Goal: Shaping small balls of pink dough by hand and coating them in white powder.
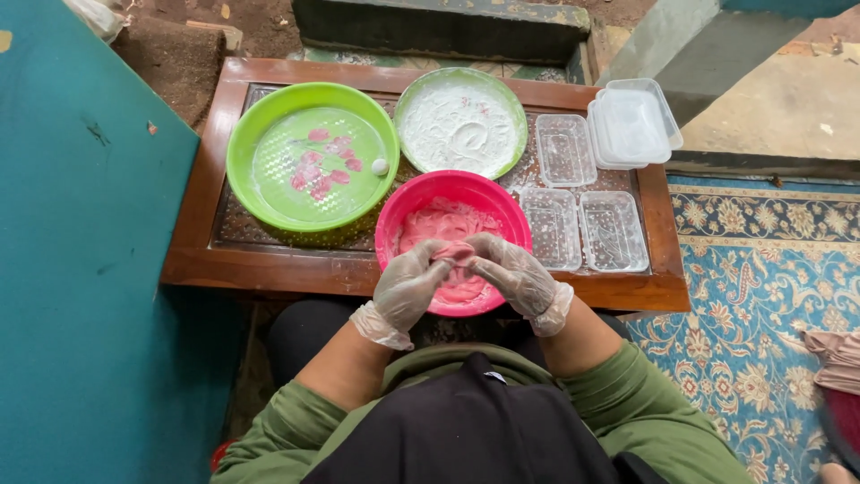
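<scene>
My gloved left hand point(408, 289) and right hand point(512, 273) pinch a pink dough lump point(452, 254) together over the pink bowl point(448, 190), which holds plenty more. Probably one white ball point(380, 167) lies on the green tray point(269, 116); the clear boxes point(611, 231) are unfilled.

The hands point(461, 273) cover most of a pink lump point(455, 252), perhaps dough, hiding its shape and their grip.
</scene>
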